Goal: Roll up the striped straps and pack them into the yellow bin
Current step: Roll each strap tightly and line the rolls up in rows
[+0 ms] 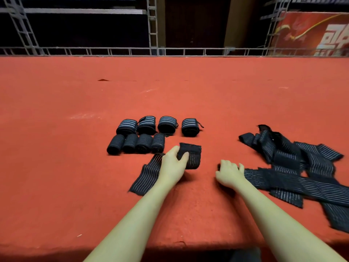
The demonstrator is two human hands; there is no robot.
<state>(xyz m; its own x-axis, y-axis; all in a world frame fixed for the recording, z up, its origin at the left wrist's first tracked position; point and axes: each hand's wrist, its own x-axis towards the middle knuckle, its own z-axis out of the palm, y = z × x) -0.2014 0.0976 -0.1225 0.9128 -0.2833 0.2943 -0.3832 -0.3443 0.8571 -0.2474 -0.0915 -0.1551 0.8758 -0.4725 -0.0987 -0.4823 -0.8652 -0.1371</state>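
Several rolled black straps with pale stripes (143,135) stand in two rows on the red surface (170,95). In front of them my left hand (172,165) grips a partly rolled strap (192,156); its loose tail (147,176) trails toward the lower left. To the right, my right hand (229,173) grips the end of a flat strap (268,178) that runs into a loose heap of unrolled straps (294,159). No yellow bin is in view.
The red surface's near edge (170,246) runs across the bottom of the view. Beyond its far edge stand metal truss frames (153,25) and a red banner (311,33) at the upper right.
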